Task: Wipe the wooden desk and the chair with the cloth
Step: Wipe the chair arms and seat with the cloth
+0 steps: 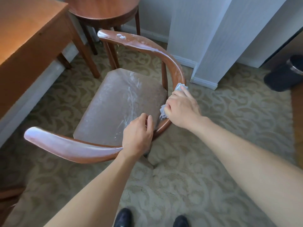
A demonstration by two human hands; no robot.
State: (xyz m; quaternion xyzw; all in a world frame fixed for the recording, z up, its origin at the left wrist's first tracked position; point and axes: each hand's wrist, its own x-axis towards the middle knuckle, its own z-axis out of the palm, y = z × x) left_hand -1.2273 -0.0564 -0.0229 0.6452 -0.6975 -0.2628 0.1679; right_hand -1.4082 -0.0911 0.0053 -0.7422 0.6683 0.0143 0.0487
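Note:
A wooden chair (65, 145) with a curved back rail and a pale padded seat (114, 104) stands in the middle of the view. White streaks and smears lie on the seat and on the far armrest (124, 38). My right hand (182, 108) presses a grey-blue cloth (180, 87) onto the right part of the curved rail. My left hand (137, 136) grips the rail just left of it, fingers curled over the inner edge. The wooden desk (29, 38) fills the upper left.
A round wooden side table (105, 12) stands behind the chair. A white pillar (213, 46) rises at the right, with a dark bin (285, 74) beyond it. Patterned carpet covers the floor; my two dark shoes (123, 218) show at the bottom.

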